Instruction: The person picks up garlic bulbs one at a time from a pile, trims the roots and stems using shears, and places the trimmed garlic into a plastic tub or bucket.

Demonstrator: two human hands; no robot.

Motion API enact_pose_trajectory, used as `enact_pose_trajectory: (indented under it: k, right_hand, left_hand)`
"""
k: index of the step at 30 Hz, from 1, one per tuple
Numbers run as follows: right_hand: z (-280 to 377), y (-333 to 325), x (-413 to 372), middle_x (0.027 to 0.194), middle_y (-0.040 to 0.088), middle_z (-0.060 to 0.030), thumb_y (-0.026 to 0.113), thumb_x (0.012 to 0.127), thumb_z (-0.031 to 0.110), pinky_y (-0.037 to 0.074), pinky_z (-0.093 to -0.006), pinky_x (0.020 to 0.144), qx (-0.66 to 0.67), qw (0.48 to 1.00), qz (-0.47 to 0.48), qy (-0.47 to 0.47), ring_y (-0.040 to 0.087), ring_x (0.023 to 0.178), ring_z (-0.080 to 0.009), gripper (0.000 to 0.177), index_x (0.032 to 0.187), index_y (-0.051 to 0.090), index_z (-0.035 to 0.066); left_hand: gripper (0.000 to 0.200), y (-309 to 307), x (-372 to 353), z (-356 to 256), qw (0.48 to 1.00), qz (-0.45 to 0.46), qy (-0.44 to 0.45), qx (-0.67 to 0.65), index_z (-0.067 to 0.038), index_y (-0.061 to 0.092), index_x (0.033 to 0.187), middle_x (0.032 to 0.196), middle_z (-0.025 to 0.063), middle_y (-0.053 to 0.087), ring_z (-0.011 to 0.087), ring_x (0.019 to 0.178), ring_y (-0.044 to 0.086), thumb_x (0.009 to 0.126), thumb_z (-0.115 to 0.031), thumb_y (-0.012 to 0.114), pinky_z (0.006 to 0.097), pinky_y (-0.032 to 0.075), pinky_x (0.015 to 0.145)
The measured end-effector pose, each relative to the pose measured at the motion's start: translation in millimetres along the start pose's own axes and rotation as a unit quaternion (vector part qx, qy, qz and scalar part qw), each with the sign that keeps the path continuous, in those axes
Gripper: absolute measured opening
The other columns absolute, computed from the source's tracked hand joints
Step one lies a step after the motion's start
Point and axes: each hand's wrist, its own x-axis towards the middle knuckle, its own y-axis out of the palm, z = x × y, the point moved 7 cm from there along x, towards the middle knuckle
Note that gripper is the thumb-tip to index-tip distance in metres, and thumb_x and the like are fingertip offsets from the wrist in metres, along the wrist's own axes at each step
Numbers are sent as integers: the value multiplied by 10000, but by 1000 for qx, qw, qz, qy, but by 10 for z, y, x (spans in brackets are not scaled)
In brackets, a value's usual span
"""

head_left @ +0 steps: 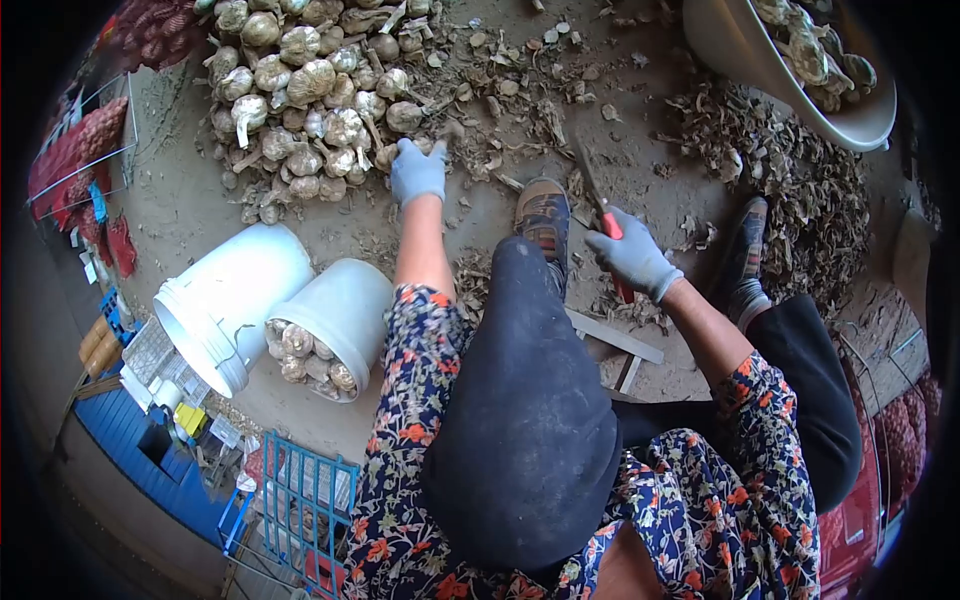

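Dark trouser leg (pixel 525 400) before a heap of soil-smudged garlic bulbs (pixel 300 85).
Piled on the ground (pixel 165 200) ahead and to the left, the bulbs are rounded, cream to tan, many with stubby dry stalks. The gloved left hand (pixel 418 175) is at the heap's near right edge; I cannot tell whether its fingers grip a bulb. The gloved right hand (pixel 640 258) wraps its fingers around a red-handled knife (pixel 612 226). Bulbs fill the mouth of a smaller bucket (pixel 347 300), beside a larger white bucket (pixel 250 275); a pale tub (pixel 735 45) holds what looks like more garlic.
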Motion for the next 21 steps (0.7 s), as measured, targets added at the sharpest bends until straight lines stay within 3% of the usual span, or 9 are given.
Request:
enact_pose_trajectory:
  k: [2,4,6,8,12,14,15,18,21]
  right_hand:
    - [119,11,-71,890,611,-269,582,823,306,465,-436,794,-61,998,-7,-8,596,878,-419,377,985,503,-24]
    - [296,23,-108,829,619,-215,611,819,247,482,-438,675,-181,980,-27,-82,630,755,-391,335,1003,470,6]
    - [363,36,-87,907,607,-274,587,823,237,464,-489,749,-173,983,11,-60,578,877,-468,331,1037,472,11]
    - [382,33,-64,873,601,-268,576,823,207,462,-496,764,-258,962,-33,-80,582,880,-448,315,1053,475,16]
    - [702,39,-79,911,603,-214,579,824,195,472,-480,763,-356,923,-73,-125,596,890,-402,263,1013,472,46]
    - [836,55,-100,925,601,-192,604,828,251,473,-471,756,-370,916,-75,-135,602,887,-377,306,1018,469,52]
    - [909,63,-114,909,605,-186,614,828,314,483,-464,742,-397,901,-84,-153,619,865,-362,359,1022,477,45]
    - [1037,95,-156,911,603,-175,629,825,382,483,-460,752,-433,884,-89,-153,629,864,-338,437,1046,481,35]
    - [1022,140,-143,954,596,-177,602,838,370,459,-475,808,-437,890,-58,-119,619,912,-333,443,1097,461,39]
  left_hand:
    - [277,159,95,78,993,91,-10,77,-22,577,1026,857,59,639,91,705,589,798,-115,704,230,461,580]
    - [419,488,78,301,907,210,-79,-358,-32,543,1151,839,27,618,86,688,571,767,-59,707,225,466,579]
    - [510,-18,-260,26,842,243,-154,-456,-38,525,1221,865,-2,595,80,681,551,744,-23,705,220,465,584]
    - [553,-272,-454,-174,758,262,-36,-596,-32,502,1262,928,1,591,73,725,556,745,-9,698,210,471,608]
    - [566,-534,-584,-348,751,278,7,-599,-31,481,1289,963,9,611,30,674,532,757,33,665,157,408,555]
    - [585,-671,-644,-524,762,299,42,-573,-6,466,1302,1028,38,602,48,805,566,753,31,666,174,463,666]
    - [603,-745,-693,-595,779,308,25,-546,25,460,1289,1096,58,572,104,947,558,734,-13,692,245,470,861]
    - [593,-818,-724,-739,822,268,141,-482,46,449,1299,1117,72,573,97,966,557,751,12,674,225,473,839]
    - [578,-789,-735,-746,821,280,95,-489,63,449,1285,1133,89,570,117,995,560,748,21,660,246,470,868]
